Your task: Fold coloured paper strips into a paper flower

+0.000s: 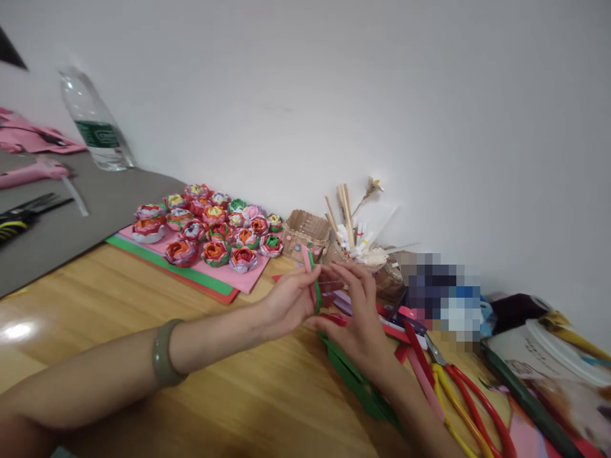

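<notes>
Narrow folded paper strips, green and pink, stand edge-on in my left hand, pinched between thumb and fingers. A green bangle circles the left forearm. Just to the right, my right hand has its fingers bent and spread, with thumb and fingertips close to the strips; whether they touch is unclear. Below that hand, loose green paper strips lie on the wooden table. Scissors with red and yellow handles rest to the right, beside red and pink strips.
Several paper flowers sit on stacked coloured sheets. Behind my hands are a cardboard basket and a holder with sticks. A bottle, a pink glue gun and pliers are left; a plastic tub stands right.
</notes>
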`<state>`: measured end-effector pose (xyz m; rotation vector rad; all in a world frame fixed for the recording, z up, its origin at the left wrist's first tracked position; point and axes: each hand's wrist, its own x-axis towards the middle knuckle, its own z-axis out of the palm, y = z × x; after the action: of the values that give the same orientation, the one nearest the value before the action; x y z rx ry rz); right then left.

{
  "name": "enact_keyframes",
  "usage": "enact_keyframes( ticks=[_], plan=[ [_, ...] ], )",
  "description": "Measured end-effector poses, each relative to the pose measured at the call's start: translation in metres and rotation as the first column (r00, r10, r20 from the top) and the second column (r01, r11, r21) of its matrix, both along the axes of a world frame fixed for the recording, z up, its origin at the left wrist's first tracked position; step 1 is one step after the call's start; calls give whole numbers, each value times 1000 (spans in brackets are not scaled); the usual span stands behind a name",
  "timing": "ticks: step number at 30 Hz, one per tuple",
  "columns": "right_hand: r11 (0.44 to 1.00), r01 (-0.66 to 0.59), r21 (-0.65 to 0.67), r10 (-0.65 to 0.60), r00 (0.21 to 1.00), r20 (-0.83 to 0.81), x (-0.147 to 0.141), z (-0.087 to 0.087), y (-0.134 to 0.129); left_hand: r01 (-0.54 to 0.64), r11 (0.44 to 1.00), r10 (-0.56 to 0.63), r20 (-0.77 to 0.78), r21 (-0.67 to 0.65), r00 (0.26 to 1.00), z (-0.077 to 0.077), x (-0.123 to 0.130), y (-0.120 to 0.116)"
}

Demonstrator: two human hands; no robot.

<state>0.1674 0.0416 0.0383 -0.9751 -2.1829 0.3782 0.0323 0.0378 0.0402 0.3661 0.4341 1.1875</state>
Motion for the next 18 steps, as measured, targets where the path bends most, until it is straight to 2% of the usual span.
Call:
enact_keyframes(
  ticks=[3,5,8,14,16,18],
  plan=[
    [991,-109,81,86,964,251,5,2,4,81,996,-80,29,-24,996,-2,1,-2],
    [988,-135,76,103,937,334,7,3,7,118,991,-118,14,-58,993,-5,5,-4],
    [988,-149,49,121,923,366,11,3,11,187,976,-195,-66,-115,979,-10,9,-5],
    [982,-178,-63,189,919,347,13,6,13,249,961,-262,-113,-117,958,-12,7,-5],
    [983,-165,-86,184,925,332,12,8,11,251,961,-266,-146,-114,953,-9,6,-5],
    [984,-152,-89,173,931,322,10,8,11,208,974,-220,-141,-94,965,-6,5,-5]
  ],
)
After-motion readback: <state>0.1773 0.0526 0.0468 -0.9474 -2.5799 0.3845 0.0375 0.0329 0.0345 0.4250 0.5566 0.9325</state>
